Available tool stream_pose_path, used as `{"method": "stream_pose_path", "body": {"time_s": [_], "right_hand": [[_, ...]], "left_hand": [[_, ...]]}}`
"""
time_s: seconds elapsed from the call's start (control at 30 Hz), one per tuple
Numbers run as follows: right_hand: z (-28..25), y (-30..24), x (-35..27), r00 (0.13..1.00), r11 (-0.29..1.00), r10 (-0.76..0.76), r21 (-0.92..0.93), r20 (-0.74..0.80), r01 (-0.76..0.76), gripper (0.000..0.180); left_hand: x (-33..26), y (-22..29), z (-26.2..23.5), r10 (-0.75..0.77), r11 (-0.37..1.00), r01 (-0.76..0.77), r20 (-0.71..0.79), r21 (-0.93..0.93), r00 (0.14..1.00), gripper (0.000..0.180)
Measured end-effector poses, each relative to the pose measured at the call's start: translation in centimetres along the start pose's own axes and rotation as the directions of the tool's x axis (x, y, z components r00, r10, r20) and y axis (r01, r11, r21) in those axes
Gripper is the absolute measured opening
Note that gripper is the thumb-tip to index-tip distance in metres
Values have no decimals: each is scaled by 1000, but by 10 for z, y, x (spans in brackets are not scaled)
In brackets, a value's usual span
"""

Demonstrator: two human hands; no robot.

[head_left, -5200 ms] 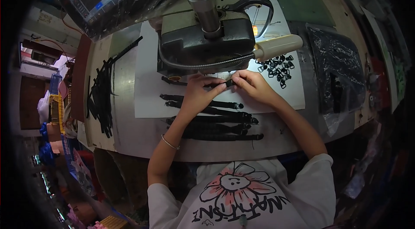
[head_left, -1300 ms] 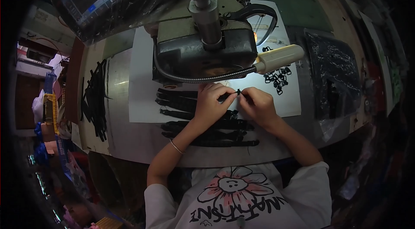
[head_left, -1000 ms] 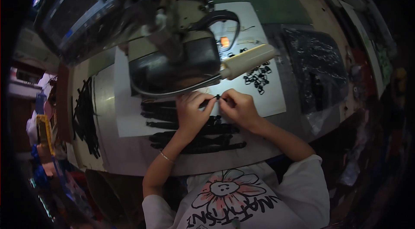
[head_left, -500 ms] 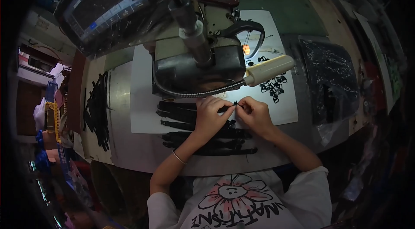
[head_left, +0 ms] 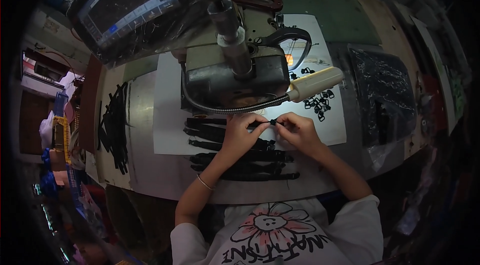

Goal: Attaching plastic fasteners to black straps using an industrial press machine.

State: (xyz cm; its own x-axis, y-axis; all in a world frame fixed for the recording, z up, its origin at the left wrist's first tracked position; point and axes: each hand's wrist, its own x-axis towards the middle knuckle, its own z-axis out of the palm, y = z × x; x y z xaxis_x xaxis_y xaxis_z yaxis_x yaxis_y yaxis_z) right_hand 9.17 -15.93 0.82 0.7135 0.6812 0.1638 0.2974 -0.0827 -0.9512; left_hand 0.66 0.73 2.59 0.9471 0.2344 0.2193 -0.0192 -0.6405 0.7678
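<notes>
In front of the sewing machine head point(head_left: 235, 82), my two hands meet over a small black buckle-like piece point(head_left: 273, 122). My left hand point(head_left: 241, 134) pinches a black strap beside that piece; the fingers cover most of it. From the other side, my right hand point(head_left: 299, 134) grips the tip of the strap at the piece between thumb and fingers. Under and beside my left hand lie several black straps point(head_left: 240, 159) in rows, some with hardware at their right ends. Loose black buckles point(head_left: 320, 102) are scattered on the white sheet to the right.
A heap of black strips point(head_left: 115, 130) lies at the left of the table. A lamp with a pale shade point(head_left: 316, 85) hangs on a flexible metal neck point(head_left: 240, 111) just beyond my hands. At the upper left is a screen point(head_left: 130, 5). A dark plastic-wrapped pack point(head_left: 382, 85) lies right.
My fingers have shifted slightly at the buckle-like piece, and it now sits flatter between them. The whole view has moved a little; the straps and loose buckles stay in place.
</notes>
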Motion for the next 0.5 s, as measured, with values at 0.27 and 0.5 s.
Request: {"method": "stream_pose_path", "body": {"time_s": [0.27, 0.5], "right_hand": [[-10, -6, 3, 948, 970, 150, 146, 282, -197, 14], [-5, -9, 3, 965, 988, 68, 118, 254, -100, 14]], "left_hand": [[9, 1, -15, 151, 988, -147, 167, -36, 974, 13], [7, 0, -19, 104, 994, -90, 247, -70, 963, 16]]}}
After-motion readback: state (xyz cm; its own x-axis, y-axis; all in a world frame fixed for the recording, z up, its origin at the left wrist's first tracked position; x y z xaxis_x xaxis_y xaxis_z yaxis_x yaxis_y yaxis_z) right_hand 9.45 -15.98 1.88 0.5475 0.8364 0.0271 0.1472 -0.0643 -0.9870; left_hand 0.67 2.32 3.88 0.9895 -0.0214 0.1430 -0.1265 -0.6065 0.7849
